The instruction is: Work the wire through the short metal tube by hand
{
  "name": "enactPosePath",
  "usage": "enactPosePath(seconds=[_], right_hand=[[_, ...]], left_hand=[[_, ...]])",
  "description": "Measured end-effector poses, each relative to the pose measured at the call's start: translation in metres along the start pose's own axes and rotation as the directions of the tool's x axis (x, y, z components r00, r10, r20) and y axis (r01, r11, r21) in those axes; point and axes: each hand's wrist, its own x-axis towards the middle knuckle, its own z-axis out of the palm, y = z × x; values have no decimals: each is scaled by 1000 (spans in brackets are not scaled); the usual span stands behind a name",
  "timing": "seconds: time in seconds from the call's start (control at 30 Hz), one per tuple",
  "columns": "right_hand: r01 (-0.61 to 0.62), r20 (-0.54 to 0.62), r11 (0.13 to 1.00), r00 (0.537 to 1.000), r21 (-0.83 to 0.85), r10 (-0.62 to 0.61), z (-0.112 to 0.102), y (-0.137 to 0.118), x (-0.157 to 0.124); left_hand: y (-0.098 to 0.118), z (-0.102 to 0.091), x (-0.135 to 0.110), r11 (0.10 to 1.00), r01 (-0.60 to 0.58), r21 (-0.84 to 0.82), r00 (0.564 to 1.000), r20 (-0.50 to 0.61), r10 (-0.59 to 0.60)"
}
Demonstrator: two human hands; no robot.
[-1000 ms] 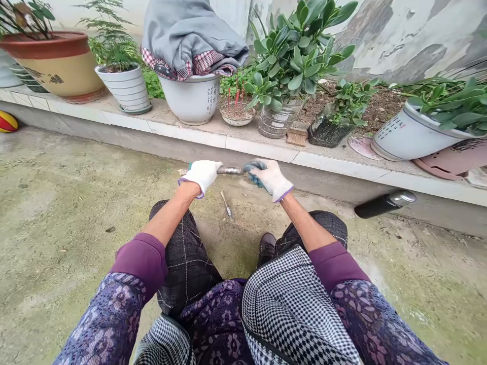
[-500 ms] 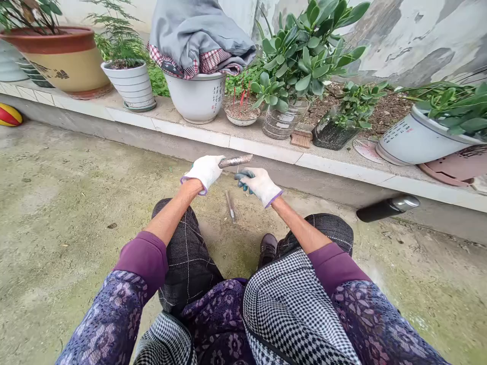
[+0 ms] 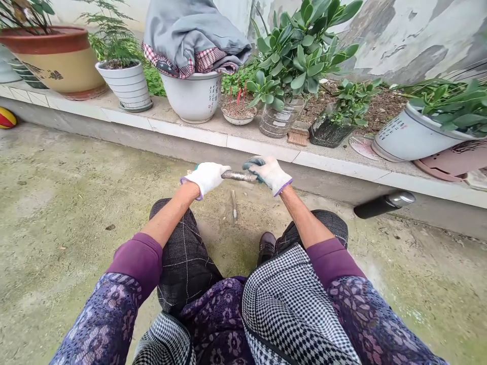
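Currently, a metal rod (image 3: 239,176) is clamped in the gloved left hand (image 3: 205,179), its other end gripped by the gloved right hand (image 3: 268,175), forearms (image 3: 167,218) angled inward.

A short grey metal rod (image 3: 239,176); scuffed and dull, lying almost level, held above the ground.

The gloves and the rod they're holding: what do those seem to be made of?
The left glove and right glove look like white knitted cotton, judging by their soft, fabric texture, with purple edging at the cuffs. The right glove's fingers seem coated in blue-green rubber. The rod looks like metal, with a dull, mottled grey sheen; which metal is impossible to tell.
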Motion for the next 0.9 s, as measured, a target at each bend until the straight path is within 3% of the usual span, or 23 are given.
enactPosePath(seconds=[0.13,0.23,0.33,0.43,0.53,0.7,0.9], right_hand=[[-118,59,978,992,171,110,16,6,4],[-131,62,982,990,139,123,33,3,-5],[-85,116,995,990,56,78,44,-2,-23],[-72,203,997,976,-15,74,42,-9,-37],[-44,185,998,981,-38,51,30,-12,-35],[14,8,998,1000,-62,-13,10,1,-6],[-68,51,990,997,124,62,14,17,12]], left_hand=[[-5,3,3,988,21,-155,996,-86,-35],[-11,5,8,973,85,-215,982,-145,-118],[-17,8,11,967,177,-182,966,-157,-206],[-18,11,13,971,233,-48,965,-110,-237],[-14,13,10,979,188,83,982,-38,-185],[-2,9,2,989,15,144,999,43,-21],[-2,2,-3,997,-23,73,1000,-2,23]])
